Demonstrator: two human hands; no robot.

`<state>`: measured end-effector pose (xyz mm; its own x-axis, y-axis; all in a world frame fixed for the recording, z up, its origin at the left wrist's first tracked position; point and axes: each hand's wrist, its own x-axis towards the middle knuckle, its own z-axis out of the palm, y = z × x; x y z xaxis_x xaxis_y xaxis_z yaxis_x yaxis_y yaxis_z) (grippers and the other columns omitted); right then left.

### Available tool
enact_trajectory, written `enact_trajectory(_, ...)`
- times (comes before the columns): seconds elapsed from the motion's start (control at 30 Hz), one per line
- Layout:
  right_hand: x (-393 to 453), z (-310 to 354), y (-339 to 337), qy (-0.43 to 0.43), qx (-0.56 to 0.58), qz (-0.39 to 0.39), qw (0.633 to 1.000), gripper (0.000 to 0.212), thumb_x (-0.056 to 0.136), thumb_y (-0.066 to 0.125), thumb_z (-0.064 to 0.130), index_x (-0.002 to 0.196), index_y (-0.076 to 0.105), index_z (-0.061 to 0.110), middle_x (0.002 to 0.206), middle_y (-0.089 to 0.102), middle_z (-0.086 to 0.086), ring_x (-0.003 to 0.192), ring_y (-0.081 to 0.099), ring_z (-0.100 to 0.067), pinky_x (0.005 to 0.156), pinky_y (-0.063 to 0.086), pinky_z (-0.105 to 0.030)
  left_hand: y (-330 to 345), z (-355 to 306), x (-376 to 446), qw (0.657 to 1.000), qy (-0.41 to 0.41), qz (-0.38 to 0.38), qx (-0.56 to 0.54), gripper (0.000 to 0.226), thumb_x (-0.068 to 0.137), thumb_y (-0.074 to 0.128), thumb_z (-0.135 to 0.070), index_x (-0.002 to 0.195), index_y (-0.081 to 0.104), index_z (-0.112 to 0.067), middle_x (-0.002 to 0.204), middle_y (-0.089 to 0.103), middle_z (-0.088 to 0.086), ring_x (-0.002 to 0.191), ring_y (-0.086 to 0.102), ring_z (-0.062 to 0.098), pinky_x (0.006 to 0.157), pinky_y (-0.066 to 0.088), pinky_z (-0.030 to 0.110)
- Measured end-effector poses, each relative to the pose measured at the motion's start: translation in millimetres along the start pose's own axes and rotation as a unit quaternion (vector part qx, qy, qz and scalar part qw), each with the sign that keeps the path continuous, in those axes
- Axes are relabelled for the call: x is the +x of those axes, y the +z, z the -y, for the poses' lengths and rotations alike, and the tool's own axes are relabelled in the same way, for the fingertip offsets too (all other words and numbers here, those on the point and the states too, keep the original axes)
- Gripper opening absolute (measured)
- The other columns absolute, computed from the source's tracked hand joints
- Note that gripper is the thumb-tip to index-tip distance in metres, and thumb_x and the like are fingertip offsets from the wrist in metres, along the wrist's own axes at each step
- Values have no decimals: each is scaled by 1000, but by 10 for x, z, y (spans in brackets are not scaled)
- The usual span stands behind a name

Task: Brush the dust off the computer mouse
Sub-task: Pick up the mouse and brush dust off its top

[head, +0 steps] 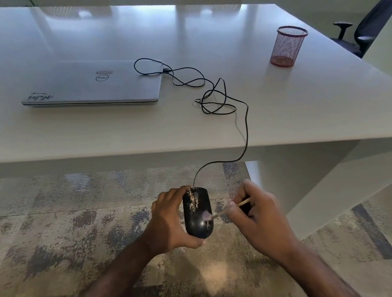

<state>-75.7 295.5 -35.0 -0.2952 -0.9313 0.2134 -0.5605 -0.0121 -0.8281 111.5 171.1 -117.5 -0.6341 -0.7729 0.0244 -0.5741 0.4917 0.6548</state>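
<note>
A black computer mouse [197,212] speckled with pale dust is held in the air below the table's front edge. My left hand [167,220] grips it from the left side and underneath. My right hand [257,216] pinches a thin wooden-handled brush [240,203], whose blurred bristle tip touches the right side of the mouse's back. Dust lies mostly along the mouse's left and front part. The mouse's black cable [218,97] runs up over the table edge, loops on the top, and reaches the laptop.
A closed silver laptop [91,86] lies on the white table [284,119]. A red mesh pen cup [287,45] stands at the right. A dark office chair [370,23] is beyond the table's right corner. Patterned carpet [65,222] covers the floor.
</note>
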Motion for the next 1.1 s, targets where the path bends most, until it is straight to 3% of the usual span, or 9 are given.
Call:
enact_trajectory(0.13,-22,2,-52,7,35,-34,999,23,91,63,28,73,48,28,59,52,5,48,40,-6,44,34,-23,-8,-11,-22,1000,-6,1,-15,126,36,81,-64,147,34,-28,130,43,-15,115,34,7,93,24,30)
enact_trajectory(0.27,-40,-30,-31,14,31,-44,998,26,93,65,22,74,49,30,57,51,6,48,39,-6,44,34,-28,-9,-18,-40,1000,-7,1,-18,126,36,81,-64,147,34,-29,129,42,-16,115,33,6,93,25,31)
enact_trajectory(0.47,-124,-58,-67,20,44,-50,998,27,91,65,19,72,48,28,56,50,6,46,39,-6,44,33,-22,-4,-8,-60,1000,-15,-7,-18,124,34,77,-67,145,38,-28,128,44,-16,116,36,8,93,26,32)
enact_trajectory(0.57,-130,-43,-61,21,74,-76,994,27,93,65,15,75,51,28,61,57,-7,47,49,-25,41,42,-40,-2,1,-68,1000,-16,0,-20,125,34,79,-66,146,37,-29,129,44,-16,116,35,8,93,26,32)
enact_trajectory(0.63,-147,-44,-40,20,71,-59,996,28,94,65,14,75,51,27,60,57,-5,48,49,-25,42,43,-41,-4,-6,-62,1000,-16,-1,-21,124,34,79,-66,145,36,-30,128,44,-16,116,35,8,92,25,31)
enact_trajectory(0.73,-190,-60,-20,17,69,-8,997,32,90,65,11,71,46,30,58,49,6,49,41,-7,46,34,-24,-12,-15,-45,1000,-18,-4,-12,123,35,78,-66,145,36,-31,126,42,-18,115,35,7,92,24,30)
enact_trajectory(0.8,-193,-57,-25,17,76,-10,997,36,89,66,7,70,46,30,58,49,2,49,40,-5,46,32,-22,-18,-10,-36,1000,-24,-7,-10,124,34,77,-68,145,36,-30,125,42,-18,115,35,8,92,24,31)
enact_trajectory(0.97,-171,-16,-28,-33,109,3,993,19,88,65,4,80,53,18,69,52,-8,54,41,-17,48,35,-30,-17,-16,-18,999,-31,2,-9,126,33,78,-66,145,36,-29,126,43,-17,115,35,9,91,25,30)
enact_trajectory(1.1,-181,-83,-56,-40,55,70,995,22,81,62,8,80,51,26,73,54,3,61,47,-22,53,40,-38,-26,-25,-7,1000,-28,5,-9,126,34,77,-67,146,35,-27,129,44,-14,118,36,11,95,27,32)
